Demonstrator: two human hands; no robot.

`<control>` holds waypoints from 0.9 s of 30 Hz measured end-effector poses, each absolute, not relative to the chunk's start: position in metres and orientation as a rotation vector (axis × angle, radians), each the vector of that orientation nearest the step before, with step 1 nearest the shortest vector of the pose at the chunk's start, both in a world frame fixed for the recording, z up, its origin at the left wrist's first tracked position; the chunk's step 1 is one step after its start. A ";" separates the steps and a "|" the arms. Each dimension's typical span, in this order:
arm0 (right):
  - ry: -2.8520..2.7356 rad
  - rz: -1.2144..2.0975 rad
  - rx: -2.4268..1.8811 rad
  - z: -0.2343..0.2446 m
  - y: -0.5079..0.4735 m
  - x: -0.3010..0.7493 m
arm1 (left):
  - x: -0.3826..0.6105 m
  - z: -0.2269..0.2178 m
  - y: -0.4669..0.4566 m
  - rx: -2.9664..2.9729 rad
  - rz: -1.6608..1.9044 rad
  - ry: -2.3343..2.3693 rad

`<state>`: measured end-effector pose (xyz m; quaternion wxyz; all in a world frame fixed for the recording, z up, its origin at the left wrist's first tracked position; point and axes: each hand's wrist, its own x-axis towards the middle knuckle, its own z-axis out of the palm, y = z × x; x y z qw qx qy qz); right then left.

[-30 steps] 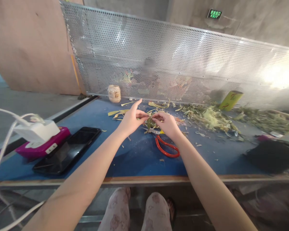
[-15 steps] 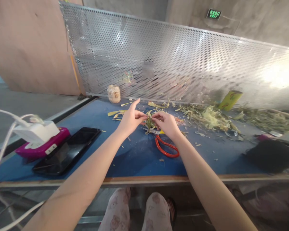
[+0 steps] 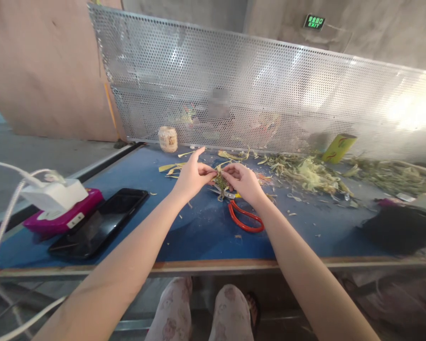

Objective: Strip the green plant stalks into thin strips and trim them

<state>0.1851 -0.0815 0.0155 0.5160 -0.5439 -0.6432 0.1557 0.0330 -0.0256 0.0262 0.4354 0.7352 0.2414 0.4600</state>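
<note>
Between my two hands is a small bundle of dried greenish plant strips (image 3: 219, 180), gripped from both sides above the blue table (image 3: 199, 227). My left hand (image 3: 194, 174) pinches its left side with the fingertips, the thumb partly raised. On the other side my right hand (image 3: 243, 181) has its fingers closed on the strips. Red-handled scissors (image 3: 246, 222) lie just below the bundle, their blades partly under it. Loose yellowish strips (image 3: 172, 168) lie beyond my left hand.
A heap of dried plant strips (image 3: 305, 173) spreads on the right, by a yellow-green tube (image 3: 340, 148). A twine spool (image 3: 168, 139) stands at the back against the perforated metal screen (image 3: 199, 71). Left are a phone (image 3: 99, 222) and a magenta power strip (image 3: 64, 213); a dark bundle (image 3: 399, 229) lies right.
The plant bundle hangs slightly lower between my fingers and is turned a little. My right hand has shifted slightly left; the other things stay where they were.
</note>
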 end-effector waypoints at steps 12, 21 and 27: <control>-1.578 0.295 -1.412 0.019 -0.086 0.177 | 0.036 0.021 -0.024 2.020 1.162 0.601; -1.428 0.524 -1.327 0.017 -0.085 0.175 | 0.038 0.024 -0.026 1.809 1.140 0.573; -1.424 0.592 -1.268 0.015 -0.084 0.177 | 0.038 0.023 -0.026 1.730 1.115 0.567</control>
